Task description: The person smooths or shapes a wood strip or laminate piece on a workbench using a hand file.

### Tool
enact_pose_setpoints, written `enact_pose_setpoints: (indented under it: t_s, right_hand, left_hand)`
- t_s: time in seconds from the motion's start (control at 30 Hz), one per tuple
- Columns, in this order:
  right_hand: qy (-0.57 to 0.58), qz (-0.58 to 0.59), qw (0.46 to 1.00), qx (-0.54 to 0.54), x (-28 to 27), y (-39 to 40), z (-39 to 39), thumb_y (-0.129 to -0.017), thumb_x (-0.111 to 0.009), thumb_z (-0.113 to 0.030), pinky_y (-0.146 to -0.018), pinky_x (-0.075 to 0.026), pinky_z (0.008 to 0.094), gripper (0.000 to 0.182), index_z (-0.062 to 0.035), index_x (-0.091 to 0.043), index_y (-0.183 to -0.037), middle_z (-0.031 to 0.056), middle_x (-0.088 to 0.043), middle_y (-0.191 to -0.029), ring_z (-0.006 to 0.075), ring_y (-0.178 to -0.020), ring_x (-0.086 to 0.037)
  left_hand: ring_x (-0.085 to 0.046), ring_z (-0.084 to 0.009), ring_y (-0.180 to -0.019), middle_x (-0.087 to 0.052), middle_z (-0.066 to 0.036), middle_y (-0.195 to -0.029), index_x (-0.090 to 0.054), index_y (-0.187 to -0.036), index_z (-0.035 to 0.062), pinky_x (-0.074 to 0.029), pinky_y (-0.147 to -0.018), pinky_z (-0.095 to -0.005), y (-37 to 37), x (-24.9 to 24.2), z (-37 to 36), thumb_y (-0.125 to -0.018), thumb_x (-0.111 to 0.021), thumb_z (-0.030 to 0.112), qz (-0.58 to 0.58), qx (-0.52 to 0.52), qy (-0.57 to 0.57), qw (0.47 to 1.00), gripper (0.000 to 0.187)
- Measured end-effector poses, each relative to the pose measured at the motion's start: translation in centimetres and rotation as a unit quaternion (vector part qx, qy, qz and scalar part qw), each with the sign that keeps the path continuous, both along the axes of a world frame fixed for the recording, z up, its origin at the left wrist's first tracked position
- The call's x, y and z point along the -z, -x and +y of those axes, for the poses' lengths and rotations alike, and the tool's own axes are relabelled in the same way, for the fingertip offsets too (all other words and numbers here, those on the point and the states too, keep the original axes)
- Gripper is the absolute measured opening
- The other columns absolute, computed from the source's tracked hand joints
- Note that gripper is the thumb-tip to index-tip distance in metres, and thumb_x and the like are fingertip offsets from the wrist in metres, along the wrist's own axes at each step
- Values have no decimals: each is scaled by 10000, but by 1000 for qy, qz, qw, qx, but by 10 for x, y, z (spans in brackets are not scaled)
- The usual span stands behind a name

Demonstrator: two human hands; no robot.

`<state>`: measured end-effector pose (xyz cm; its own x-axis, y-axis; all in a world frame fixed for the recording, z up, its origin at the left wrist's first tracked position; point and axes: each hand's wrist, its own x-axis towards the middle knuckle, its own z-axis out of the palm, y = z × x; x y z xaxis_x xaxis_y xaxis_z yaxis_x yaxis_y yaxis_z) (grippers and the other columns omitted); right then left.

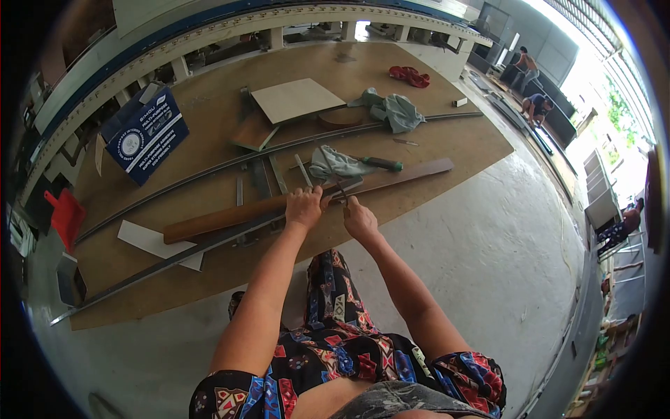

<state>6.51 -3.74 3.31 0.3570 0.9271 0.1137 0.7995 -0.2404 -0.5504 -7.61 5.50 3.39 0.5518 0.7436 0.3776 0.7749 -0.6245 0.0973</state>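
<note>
My left hand (305, 207) is closed on the end part of a long grey metal strip (181, 253), which slants down to the lower left of the board. Just to its right, my right hand (360, 219) is closed around a long thin dark tool (328, 159). The tool points up and away, crossing the strip close to its end; its exact kind is not clear. Beneath the strip lies a long brown wooden plank (223, 218). A grey cloth (340, 163) and a green-handled tool (382, 163) rest just beyond my hands.
The brown board (453, 150) holds a blue-and-white box (146, 133), a pale square panel (298, 100), a second long metal strip (202, 176), a grey-green cloth (394, 112), a red cloth (410, 76) and a white strip (160, 244). A red dustpan (66, 218) stands left. People work at far right.
</note>
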Motion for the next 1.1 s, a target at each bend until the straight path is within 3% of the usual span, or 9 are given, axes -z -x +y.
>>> enact_pose_setpoints:
  t_s: [0.3,0.47,0.67,0.87,0.97,1.1]
  right_hand:
    - [31,45,998,36,34,4,-91,-896,-491,-241,-646,-426,539,196,-115,-441,-1038,242,-614,-807,463,-782,-577]
    - [-10,11,1000,8,21,-1,-64,-886,-497,-215,-629,-428,539,175,-84,-420,-973,241,-606,-741,445,-747,-589]
    - [-13,-20,1000,-7,5,0,-1,-877,-501,-199,-642,-437,530,174,-81,-428,-982,248,-616,-775,435,-780,-598]
    - [-5,6,1000,4,26,1,-53,-888,-489,-201,-631,-423,533,168,-92,-428,-1001,237,-612,-772,445,-767,-587]
    - [54,31,998,31,28,6,-93,-899,-492,-238,-659,-434,527,183,-101,-443,-1010,238,-610,-791,455,-789,-581]
    - [28,27,999,23,32,3,-97,-893,-496,-229,-649,-427,532,176,-93,-433,-986,240,-607,-781,454,-779,-581]
  left_hand:
    - [-617,-308,-851,-640,-116,-864,-569,-911,81,-469,-734,-441,1,-4,-2,-903,-461,474,12,0,6,1000,408]
    - [-616,-312,-852,-638,-122,-855,-560,-892,76,-472,-734,-442,1,-4,-1,-905,-456,484,10,0,2,1000,421]
    - [-620,-320,-845,-642,-127,-855,-559,-893,79,-476,-723,-450,1,-2,-1,-901,-462,487,4,1,-4,1000,419]
    - [-622,-325,-843,-646,-134,-866,-564,-898,79,-479,-715,-447,2,-3,-1,-894,-474,478,10,3,15,1000,409]
    - [-621,-312,-848,-648,-121,-854,-570,-913,80,-474,-726,-446,1,-1,0,-896,-474,468,16,5,9,1000,400]
    - [-623,-293,-853,-652,-106,-841,-580,-943,83,-466,-747,-444,2,-6,-3,-906,-463,457,15,2,2,1000,393]
